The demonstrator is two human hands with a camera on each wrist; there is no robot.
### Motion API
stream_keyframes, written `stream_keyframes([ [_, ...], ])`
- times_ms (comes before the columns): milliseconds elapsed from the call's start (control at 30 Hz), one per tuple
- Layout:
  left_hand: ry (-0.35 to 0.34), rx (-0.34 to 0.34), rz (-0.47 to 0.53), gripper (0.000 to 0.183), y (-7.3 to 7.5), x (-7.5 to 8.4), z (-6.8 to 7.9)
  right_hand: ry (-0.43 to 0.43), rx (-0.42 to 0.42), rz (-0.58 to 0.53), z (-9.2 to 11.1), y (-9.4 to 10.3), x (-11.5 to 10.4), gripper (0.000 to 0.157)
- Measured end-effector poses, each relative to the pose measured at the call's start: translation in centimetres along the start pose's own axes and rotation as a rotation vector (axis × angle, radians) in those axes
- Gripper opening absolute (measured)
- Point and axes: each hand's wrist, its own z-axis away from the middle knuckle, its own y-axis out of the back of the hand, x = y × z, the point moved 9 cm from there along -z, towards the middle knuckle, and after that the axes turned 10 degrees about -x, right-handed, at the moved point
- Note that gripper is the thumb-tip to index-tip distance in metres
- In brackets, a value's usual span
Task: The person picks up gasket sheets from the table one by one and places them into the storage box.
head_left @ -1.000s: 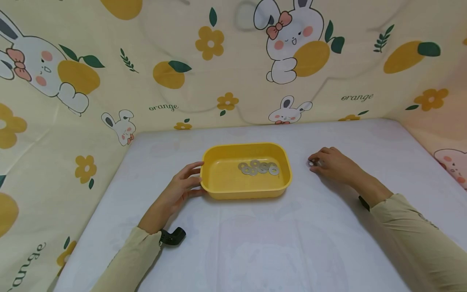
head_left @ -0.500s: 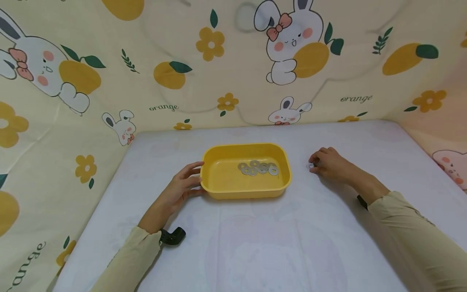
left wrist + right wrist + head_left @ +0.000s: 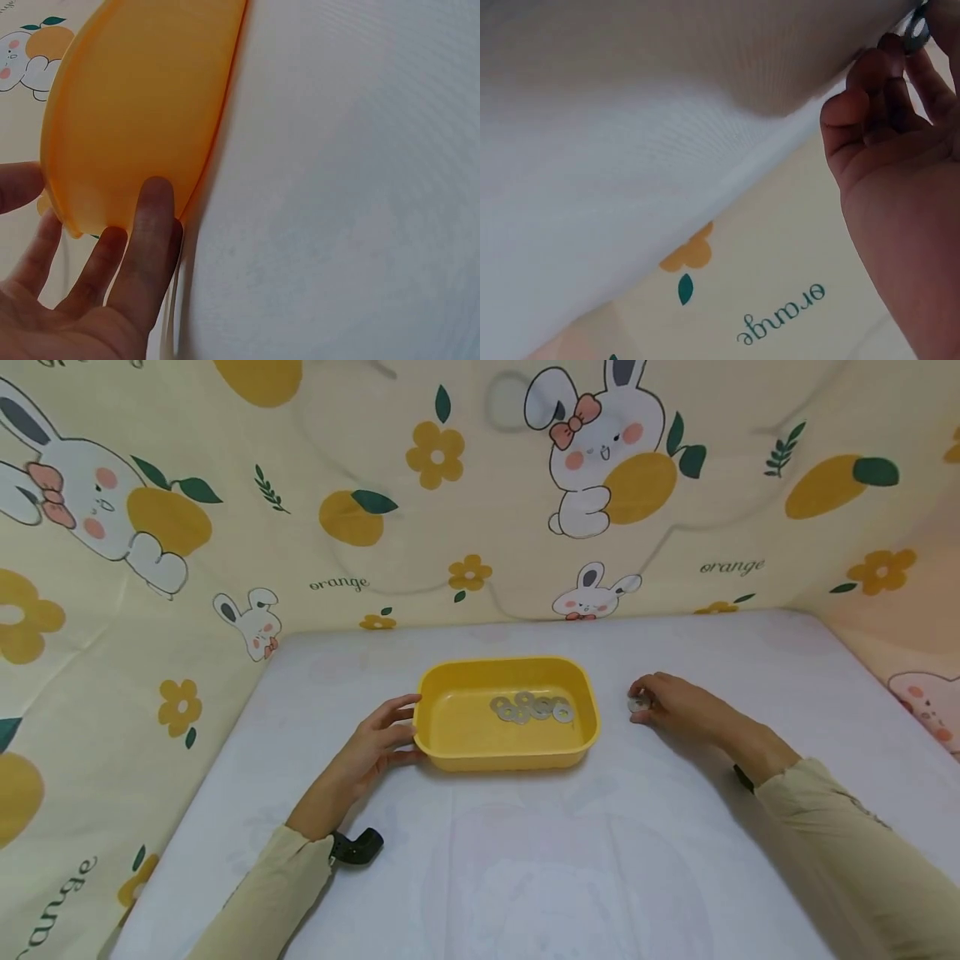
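Note:
A yellow plastic tray (image 3: 480, 762) holds several flat metal washers (image 3: 542, 707) towards its right side. My left hand (image 3: 367, 756) rests spread fingers and thumb against the tray's left end; in the left wrist view these fingers (image 3: 154, 232) touch the outer wall of the yellow tray (image 3: 142, 112). To the right of the tray, low over the white table, my right hand (image 3: 678, 706) pinches a washer (image 3: 639, 702) between thumb and fingertips. That washer (image 3: 917, 31) shows at the right wrist view's top edge, partly hidden by my right hand (image 3: 900, 165).
White cloth covers the table (image 3: 540, 868). A cream printed curtain (image 3: 465, 502) with rabbits and oranges stands along the back and sides. A black wrist device (image 3: 357, 846) is on my left wrist.
My right hand has shifted slightly left and turned, with more of the pinched washer now showing at its fingertips. The left hand and the tray have stayed in place.

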Motion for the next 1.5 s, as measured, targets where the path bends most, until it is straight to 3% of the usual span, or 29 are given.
stream_keyframes([
  [200, 0.001, -0.011, 0.003, 0.056, -0.2, -0.2, -0.1, 0.008, 0.000, 0.046, 0.5, -0.2, 0.3, 0.039],
  [433, 0.010, -0.002, -0.033, 0.055, -0.2, -0.2, 0.0, 0.015, -0.027, -0.015, 0.5, -0.1, 0.5, 0.044],
  [900, -0.005, 0.002, -0.011, 0.056, 0.1, -0.2, 0.2, 0.029, 0.014, 0.063, 0.6, 0.6, -0.2, 0.035],
  [1500, -0.007, 0.015, -0.016, 0.057, 0.2, -0.1, 0.1, 0.085, 0.074, 0.041, 0.5, 1.0, -0.6, 0.037],
])
